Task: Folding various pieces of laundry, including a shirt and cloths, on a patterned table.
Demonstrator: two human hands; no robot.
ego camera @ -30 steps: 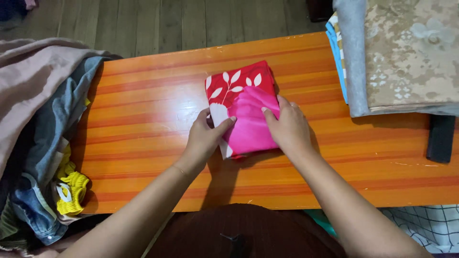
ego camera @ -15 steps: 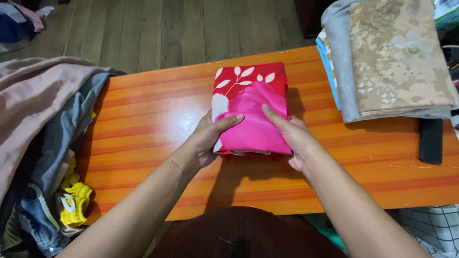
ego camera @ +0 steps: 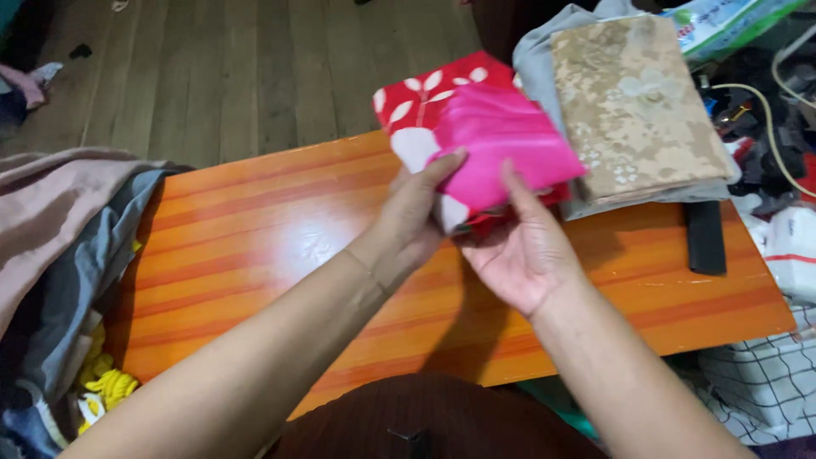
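The folded red and pink cloth [ego camera: 476, 127] has been lifted off the orange table [ego camera: 255, 229] and is now hanging beside the stack of folded fabric [ego camera: 629, 110], with the left hand [ego camera: 416, 212] and right hand [ego camera: 518, 246] both gripping its near edge.

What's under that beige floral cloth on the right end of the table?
The beige floral cloth tops a folded stack: a grey cloth shows along its left and near edges. The lifted red-and-pink folded cloth, held in both hands, covers the stack's left side, so any lower layers are hidden.
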